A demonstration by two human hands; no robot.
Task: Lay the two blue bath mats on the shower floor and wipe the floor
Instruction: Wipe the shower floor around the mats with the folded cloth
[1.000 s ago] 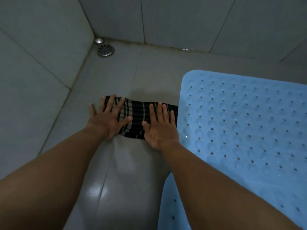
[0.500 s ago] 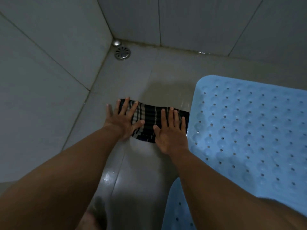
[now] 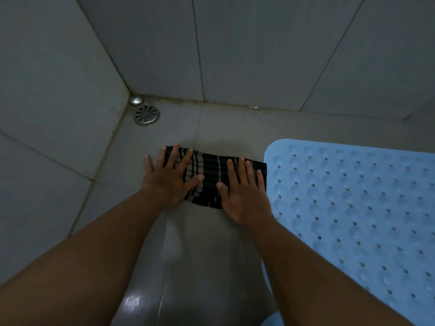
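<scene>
Lying flat on the grey floor [image 3: 211, 243], a dark striped cloth [image 3: 208, 177] is pinned under both palms: the left hand [image 3: 170, 178] covers its left end, the right hand [image 3: 243, 191] its right end, fingers spread wide and flat, gripping nothing. A blue mat [image 3: 357, 208] lies just right of the cloth, touching its edge. A round drain [image 3: 147, 114] sits in the far corner.

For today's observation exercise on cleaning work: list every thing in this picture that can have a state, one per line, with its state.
left hand: flat, fingers spread, pressing the cloth's left end
right hand: flat, pressing the cloth's right end
striped cloth: folded, flat on the floor
blue bath mat: laid flat, beside the cloth
second blue mat: only a corner visible
floor drain: uncovered, in the corner
shower floor: glossy, looks wet
</scene>
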